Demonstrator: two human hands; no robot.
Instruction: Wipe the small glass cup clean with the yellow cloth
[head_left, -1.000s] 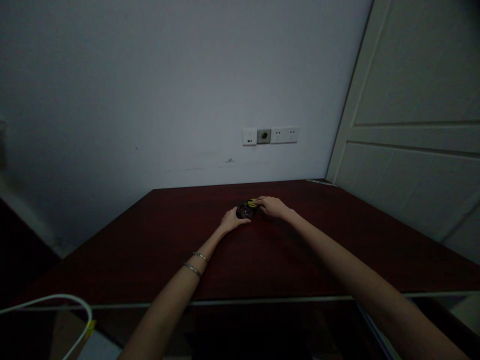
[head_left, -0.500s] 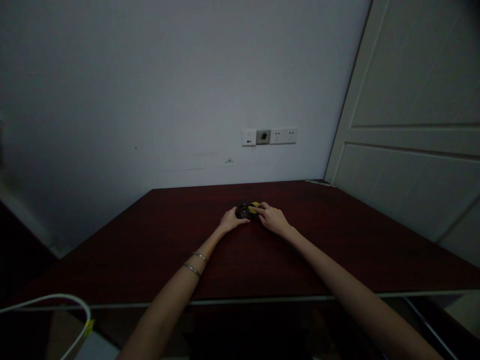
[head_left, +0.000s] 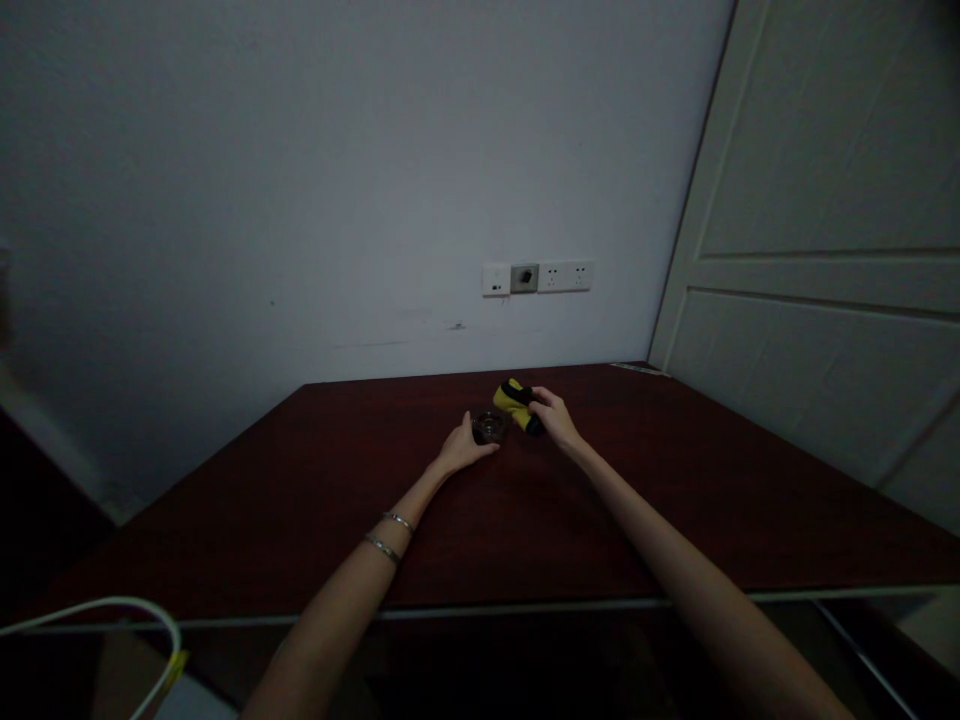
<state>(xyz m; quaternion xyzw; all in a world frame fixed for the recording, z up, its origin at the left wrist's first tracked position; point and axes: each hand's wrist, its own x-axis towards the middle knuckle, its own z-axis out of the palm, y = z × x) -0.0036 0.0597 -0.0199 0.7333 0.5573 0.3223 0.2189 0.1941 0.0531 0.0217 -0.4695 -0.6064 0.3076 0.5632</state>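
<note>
My left hand is curved round the left side of a small dark glass dish that looks like an ashtray, resting on the table. Its thumb lies along the near side of the dish and its fingers along the far left side. Just to the right, my right hand pinches a folded yellow and black cloth. The cloth is raised above the tabletop, apart from the dish. Dim light hides the fine detail of both things.
The dark red table runs back to a pale wall with sockets. A panelled white door flanks it on the right. A white cable loops at the front left. A thin strip lies at the far right corner.
My right hand has lifted the cloth off the dish and shifted slightly up and to the right, showing more of the cloth. My left hand stays at the dish.
</note>
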